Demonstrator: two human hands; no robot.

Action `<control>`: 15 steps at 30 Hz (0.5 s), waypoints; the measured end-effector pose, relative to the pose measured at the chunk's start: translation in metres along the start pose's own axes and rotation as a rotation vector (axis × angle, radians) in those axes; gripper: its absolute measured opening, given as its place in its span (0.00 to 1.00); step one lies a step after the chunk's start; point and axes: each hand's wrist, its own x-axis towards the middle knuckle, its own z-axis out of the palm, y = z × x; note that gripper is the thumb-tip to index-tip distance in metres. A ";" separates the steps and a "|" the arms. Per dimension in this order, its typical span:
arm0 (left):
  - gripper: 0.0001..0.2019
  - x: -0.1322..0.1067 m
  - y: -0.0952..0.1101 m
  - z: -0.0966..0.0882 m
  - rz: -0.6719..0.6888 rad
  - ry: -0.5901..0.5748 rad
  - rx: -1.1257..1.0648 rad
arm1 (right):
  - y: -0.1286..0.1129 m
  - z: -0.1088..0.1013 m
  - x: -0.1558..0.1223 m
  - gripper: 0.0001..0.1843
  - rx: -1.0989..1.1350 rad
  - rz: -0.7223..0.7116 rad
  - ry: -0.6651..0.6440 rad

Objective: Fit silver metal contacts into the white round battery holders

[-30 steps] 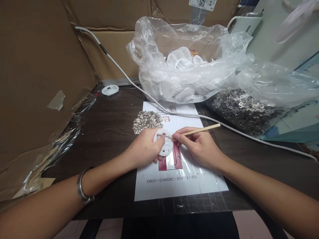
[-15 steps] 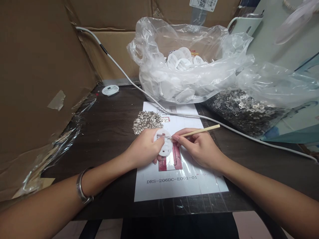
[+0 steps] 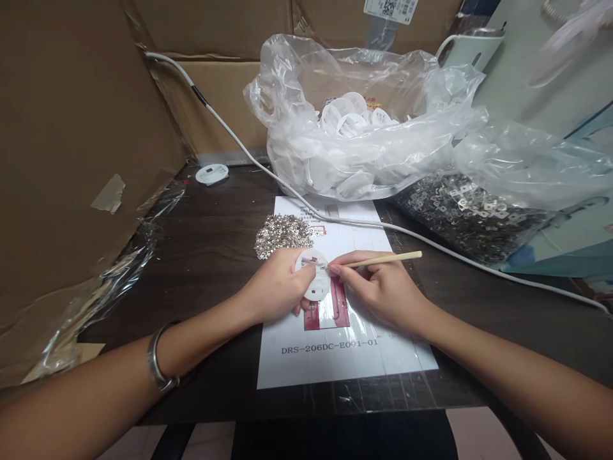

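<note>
My left hand (image 3: 280,284) grips a round white plastic disc (image 3: 318,285) by its left side, thumb on its face. Small slots and dark marks show on the disc. In my right hand (image 3: 378,281) a thin pale wooden stick (image 3: 395,259) is pinched between thumb and fingers, its tail pointing right. The stick's tip is at the disc's upper right edge; my fingertips hide whether it touches. Just behind my left hand lies a heap of small shiny metal pieces (image 3: 282,235). Both hands are above a printed sheet (image 3: 347,354) with a picture in red and white.
An open clear plastic bag (image 3: 373,163) full of white discs stands at the back. Right of it lies a bag of metal clips (image 3: 479,211). A white cable (image 3: 234,137) crosses the table. One more white disc (image 3: 212,174) lies back left, near a cardboard wall (image 3: 71,96).
The stick's tail has dropped, so the stick lies flatter, and my right hand has turned slightly with it. My left hand and the disc are almost unmoved.
</note>
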 end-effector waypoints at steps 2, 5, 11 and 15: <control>0.07 0.000 -0.001 0.000 0.007 -0.012 -0.007 | 0.000 0.000 0.000 0.10 -0.014 -0.015 -0.003; 0.07 0.000 -0.002 -0.001 0.012 -0.010 -0.008 | 0.000 0.000 0.000 0.10 -0.028 -0.019 -0.007; 0.07 0.001 -0.003 0.000 -0.006 -0.008 0.007 | 0.001 -0.001 0.000 0.09 -0.019 -0.021 -0.014; 0.08 0.001 -0.004 0.001 -0.011 0.020 0.045 | 0.001 -0.003 -0.002 0.10 0.043 0.040 -0.026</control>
